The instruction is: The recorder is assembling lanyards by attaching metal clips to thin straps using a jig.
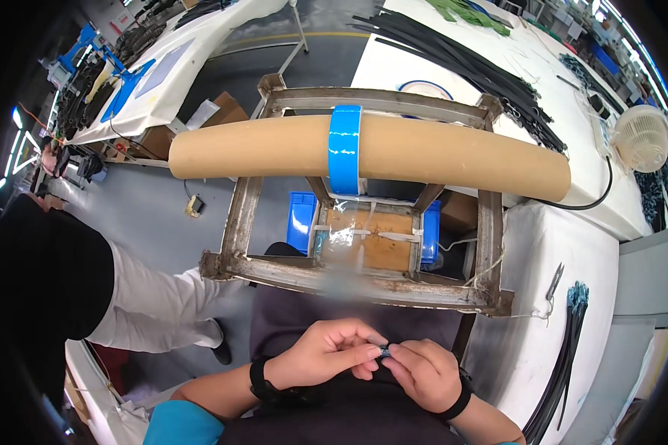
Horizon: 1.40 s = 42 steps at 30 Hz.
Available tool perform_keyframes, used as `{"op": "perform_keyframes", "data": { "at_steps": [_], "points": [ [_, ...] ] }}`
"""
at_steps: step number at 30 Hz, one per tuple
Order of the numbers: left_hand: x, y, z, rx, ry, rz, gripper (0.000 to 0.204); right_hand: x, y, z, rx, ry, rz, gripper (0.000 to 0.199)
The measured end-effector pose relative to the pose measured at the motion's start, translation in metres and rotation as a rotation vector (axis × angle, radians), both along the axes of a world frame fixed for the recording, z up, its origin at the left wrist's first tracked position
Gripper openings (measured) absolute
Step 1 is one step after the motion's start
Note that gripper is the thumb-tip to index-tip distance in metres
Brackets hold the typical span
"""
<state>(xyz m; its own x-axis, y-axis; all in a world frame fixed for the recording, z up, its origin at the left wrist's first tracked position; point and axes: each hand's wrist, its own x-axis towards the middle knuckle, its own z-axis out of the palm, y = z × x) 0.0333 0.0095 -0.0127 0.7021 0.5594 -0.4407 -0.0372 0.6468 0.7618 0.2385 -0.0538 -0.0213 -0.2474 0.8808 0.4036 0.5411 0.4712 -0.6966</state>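
Close in front of my body, my left hand (334, 351) and my right hand (427, 373) meet at a small dark piece with blue-teal flecks (384, 351). Thumb and fingertips of both hands pinch it, and most of it is hidden between them. Beyond my hands a brown cardboard tube (453, 152) lies across a worn metal frame (237, 222). A glossy blue band (344, 148) wraps round the tube near its middle. Clear film hangs below the band, and a blurred streak covers part of the frame's near bar.
To my right, a white-covered table (527, 245) holds thread snips (555, 282) and a bundle of black straps (566, 356) with teal ends. More black straps (467, 67) and a fan (642, 139) are farther back. A person in white trousers (141, 297) stands at left.
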Motion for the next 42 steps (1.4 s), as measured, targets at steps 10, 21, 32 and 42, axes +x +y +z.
{"op": "perform_keyframes", "data": {
  "at_steps": [10,21,32,42],
  "points": [
    [0.003,0.012,-0.004,0.909,0.128,-0.095,0.015,0.013,0.013,-0.001,-1.377,1.088,0.139,0.015],
    [0.006,0.013,-0.001,0.812,0.030,-0.069,0.021,0.012,0.012,-0.014,-1.578,1.481,0.280,0.013],
    [0.000,0.003,-0.018,0.418,-0.004,-0.035,0.022,-0.002,0.005,-0.003,-1.210,1.006,0.087,0.018],
    [-0.005,0.013,-0.002,0.642,0.246,-0.307,0.048,0.032,-0.016,0.006,-1.084,1.084,0.092,0.027]
  ]
}}
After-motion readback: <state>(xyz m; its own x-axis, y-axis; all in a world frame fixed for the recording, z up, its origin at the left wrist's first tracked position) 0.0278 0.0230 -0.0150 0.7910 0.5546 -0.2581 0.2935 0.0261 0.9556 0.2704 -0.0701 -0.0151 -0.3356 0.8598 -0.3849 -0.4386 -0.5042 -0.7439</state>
